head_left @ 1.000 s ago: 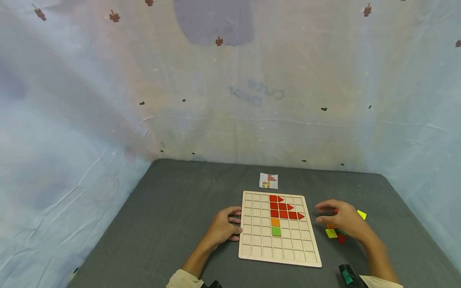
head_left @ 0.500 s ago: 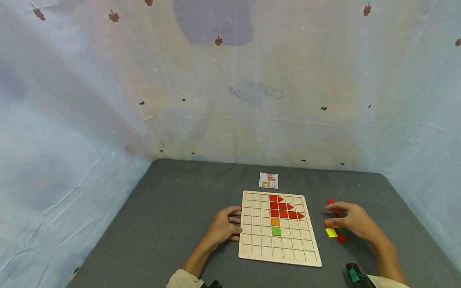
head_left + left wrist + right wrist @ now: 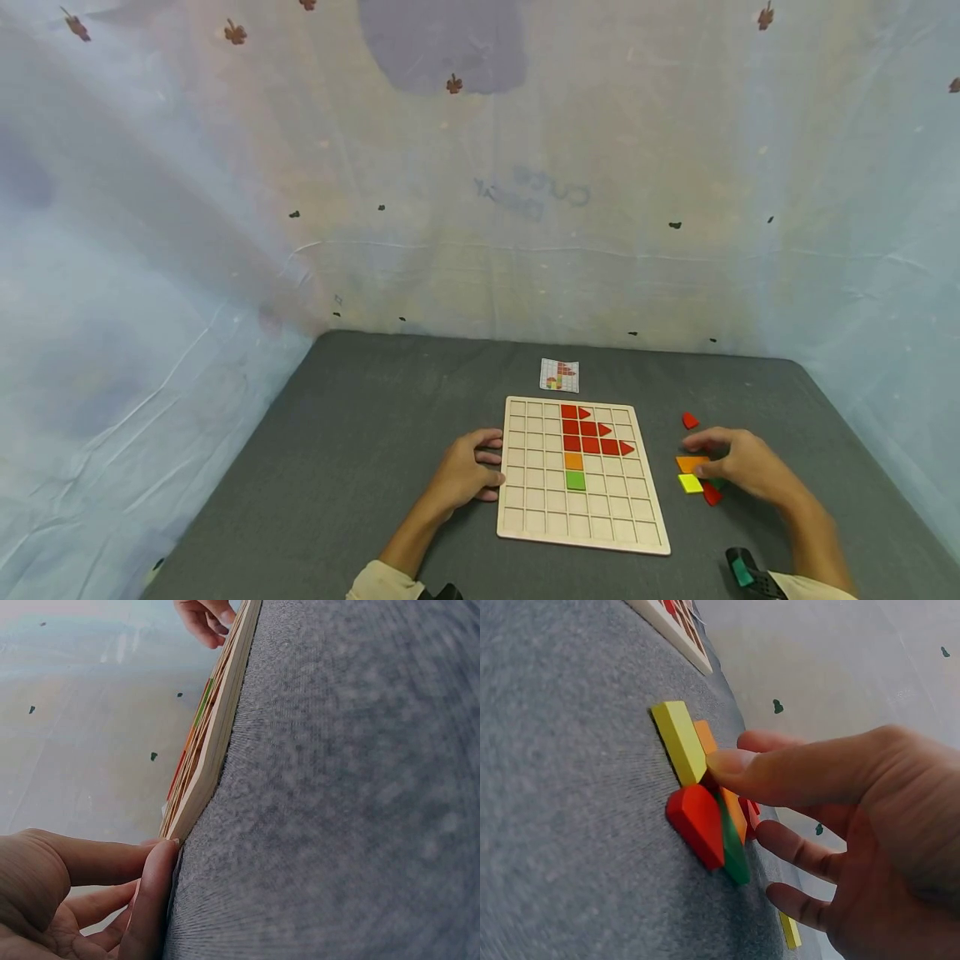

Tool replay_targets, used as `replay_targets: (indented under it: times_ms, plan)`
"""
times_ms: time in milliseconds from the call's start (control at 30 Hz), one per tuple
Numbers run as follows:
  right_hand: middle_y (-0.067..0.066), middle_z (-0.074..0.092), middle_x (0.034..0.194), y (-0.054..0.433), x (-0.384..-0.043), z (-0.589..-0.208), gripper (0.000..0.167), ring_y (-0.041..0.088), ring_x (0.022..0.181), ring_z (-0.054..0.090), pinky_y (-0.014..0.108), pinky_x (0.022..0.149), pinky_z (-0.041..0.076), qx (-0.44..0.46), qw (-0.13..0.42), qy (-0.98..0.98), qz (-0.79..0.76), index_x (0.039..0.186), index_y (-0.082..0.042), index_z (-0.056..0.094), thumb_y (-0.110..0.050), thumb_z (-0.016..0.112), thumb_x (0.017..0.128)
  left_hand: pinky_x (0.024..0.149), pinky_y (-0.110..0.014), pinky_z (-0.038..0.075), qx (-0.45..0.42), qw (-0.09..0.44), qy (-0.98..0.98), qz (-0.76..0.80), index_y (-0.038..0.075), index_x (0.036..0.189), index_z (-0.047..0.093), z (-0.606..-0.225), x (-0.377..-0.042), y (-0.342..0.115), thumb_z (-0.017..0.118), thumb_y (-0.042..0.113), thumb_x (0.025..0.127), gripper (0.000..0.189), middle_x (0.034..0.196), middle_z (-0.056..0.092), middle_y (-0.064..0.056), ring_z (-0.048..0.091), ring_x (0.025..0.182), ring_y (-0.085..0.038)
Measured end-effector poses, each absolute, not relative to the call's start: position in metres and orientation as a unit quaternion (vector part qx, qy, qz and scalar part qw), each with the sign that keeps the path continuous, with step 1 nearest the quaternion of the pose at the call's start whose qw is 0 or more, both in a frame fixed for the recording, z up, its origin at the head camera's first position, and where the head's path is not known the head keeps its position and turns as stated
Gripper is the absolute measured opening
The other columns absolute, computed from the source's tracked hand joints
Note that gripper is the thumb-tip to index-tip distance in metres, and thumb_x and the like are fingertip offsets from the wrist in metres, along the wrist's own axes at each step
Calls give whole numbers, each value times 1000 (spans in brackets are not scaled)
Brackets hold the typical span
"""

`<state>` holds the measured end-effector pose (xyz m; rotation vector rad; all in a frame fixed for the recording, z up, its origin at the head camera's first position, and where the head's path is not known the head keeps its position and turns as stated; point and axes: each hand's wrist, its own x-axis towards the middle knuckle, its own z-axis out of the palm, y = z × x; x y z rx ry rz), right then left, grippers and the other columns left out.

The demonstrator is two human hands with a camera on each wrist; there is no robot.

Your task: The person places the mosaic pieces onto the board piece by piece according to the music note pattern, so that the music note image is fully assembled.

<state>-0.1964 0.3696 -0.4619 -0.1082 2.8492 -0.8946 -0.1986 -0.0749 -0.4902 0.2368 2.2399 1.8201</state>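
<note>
In the head view, a pale wooden grid board [image 3: 536, 504] bears red, orange and green tiles. My left hand [image 3: 467, 472] lies at its left side, thumb and fingertips touching the edge; the left wrist view shows the contact close up. My right hand [image 3: 738, 467] is over a small pile of loose tiles, fingers spread and loosely bent. Its thumb tip touches the pile by an orange tile [image 3: 688, 463] and a yellow tile [image 3: 679, 742]. A red round-ended tile [image 3: 697, 825] and a green tile [image 3: 733, 844] lie beside them, partly overlapped. I see nothing gripped between those fingers.
Behind the board lies a small pattern card [image 3: 559, 376] with a coloured grid printed on it. A single red tile [image 3: 690, 421] lies apart, above the pile. Another yellow tile [image 3: 789, 930] shows beyond my right fingers. A pale patterned sheet [image 3: 480, 167] hangs behind the grey table [image 3: 360, 417].
My right hand has shifted right and slightly toward me over the pile, uncovering the red tile above it and more of the orange tile. My left hand and the board have stayed put.
</note>
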Motion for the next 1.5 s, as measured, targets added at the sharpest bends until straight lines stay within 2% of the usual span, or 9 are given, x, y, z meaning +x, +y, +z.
replay_targets:
  times_ms: [233, 400, 567, 700, 767, 1000, 1167, 1500]
  plan:
    - [16, 73, 120, 366, -197, -463, 35, 29, 103, 65, 51, 87, 56, -31, 67, 956, -283, 118, -6, 79, -25, 87, 88, 60, -40, 66, 86, 120, 766, 626, 0, 148, 57, -490, -198, -76, 78, -12, 82, 70, 135, 62, -18, 69, 106, -27]
    - [19, 73, 121, 362, -197, -462, 32, 33, 105, 66, 58, 89, 57, -28, 61, 958, -280, 116, -5, 79, -24, 84, 91, 61, -37, 66, 83, 121, 773, 617, 1, 147, 58, -491, -199, -75, 78, -11, 83, 68, 134, 63, -16, 69, 105, -24]
    - [23, 70, 124, 362, -198, -462, 34, 38, 109, 66, 66, 93, 55, -34, 61, 958, -278, 118, -3, 78, -18, 85, 88, 61, -36, 66, 82, 121, 777, 612, 1, 147, 59, -493, -200, -75, 78, -11, 83, 67, 134, 63, -15, 69, 105, -24]
    - [23, 70, 121, 362, -199, -463, 35, 36, 106, 67, 59, 91, 58, -55, 59, 958, -277, 118, 1, 77, -15, 85, 88, 61, -36, 66, 84, 123, 775, 614, 1, 147, 58, -492, -200, -75, 77, -11, 84, 67, 135, 63, -15, 69, 106, -24]
    - [21, 71, 118, 362, -199, -462, 35, 31, 102, 67, 52, 86, 60, -62, 61, 957, -277, 117, 2, 76, -16, 84, 89, 61, -37, 66, 86, 123, 772, 617, 1, 148, 58, -491, -199, -75, 77, -11, 84, 68, 136, 63, -16, 69, 107, -25]
    - [9, 72, 106, 360, -201, -463, 33, 18, 88, 61, 30, 71, 54, -56, 76, 954, -285, 116, 4, 76, -18, 82, 92, 60, -37, 66, 83, 123, 769, 621, 1, 148, 58, -490, -198, -76, 77, -11, 83, 69, 136, 63, -16, 69, 107, -25]
    - [7, 72, 105, 359, -201, -465, 31, 18, 89, 62, 26, 69, 54, -58, 73, 952, -292, 115, 3, 75, -17, 81, 92, 60, -36, 66, 80, 124, 772, 619, 2, 148, 58, -491, -199, -75, 77, -11, 83, 68, 135, 63, -15, 69, 106, -23]
    - [6, 71, 103, 347, -200, -460, 33, 14, 84, 60, 24, 66, 53, -60, 70, 944, -317, 116, 1, 75, -19, 82, 91, 60, -40, 66, 84, 122, 764, 628, 0, 148, 57, -489, -198, -76, 77, -13, 82, 70, 136, 62, -17, 69, 108, -28]
